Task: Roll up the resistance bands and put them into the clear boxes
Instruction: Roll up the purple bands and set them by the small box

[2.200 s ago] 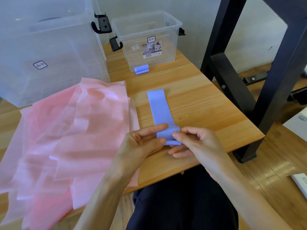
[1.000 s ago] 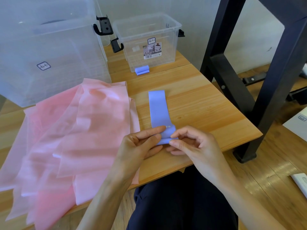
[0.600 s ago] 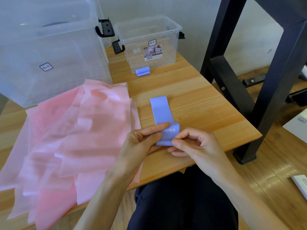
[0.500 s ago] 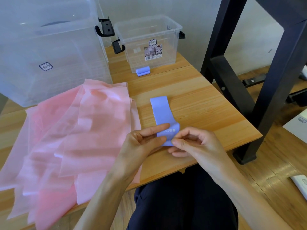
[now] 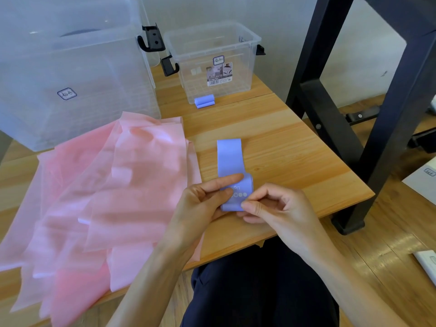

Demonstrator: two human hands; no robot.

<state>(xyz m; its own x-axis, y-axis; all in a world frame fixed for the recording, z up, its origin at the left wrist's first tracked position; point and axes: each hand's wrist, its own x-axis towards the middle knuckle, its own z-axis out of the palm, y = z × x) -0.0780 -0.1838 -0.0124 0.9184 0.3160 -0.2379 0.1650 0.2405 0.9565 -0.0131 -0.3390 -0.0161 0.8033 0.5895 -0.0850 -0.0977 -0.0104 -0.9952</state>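
A person is sitting at a wooden counter [image 5: 283, 147] and working on a blue resistance band [image 5: 230, 159] near its front edge. The far part of the band is lying flat on the wood, running away from the person, while the near end is wound into a small roll showing white dots and part of a printed word. The left hand [image 5: 203, 204] is pinching the left side of that roll, with the forefinger stretched along its top edge and the thumb pressing on its face. The right hand [image 5: 278, 208] is pinching the roll's lower right corner between thumb and curled forefinger, the other fingers tucking loosely under the palm. Just beside the left hand, a heap of thin pink sheets [image 5: 106, 197] is spreading over the left half of the counter and hanging over its front edge. At the back, a small clear box [image 5: 212, 60] with a label on its front and black latches is standing open, and a second blue band, already rolled [image 5: 204, 101], is lying on the counter touching or just in front of its near wall. A much larger clear box [image 5: 70, 74] is standing to the left of it, behind the pink sheets. A black metal frame [image 5: 330, 114] is rising beside the counter's right side, on a wooden floor [image 5: 377, 244].
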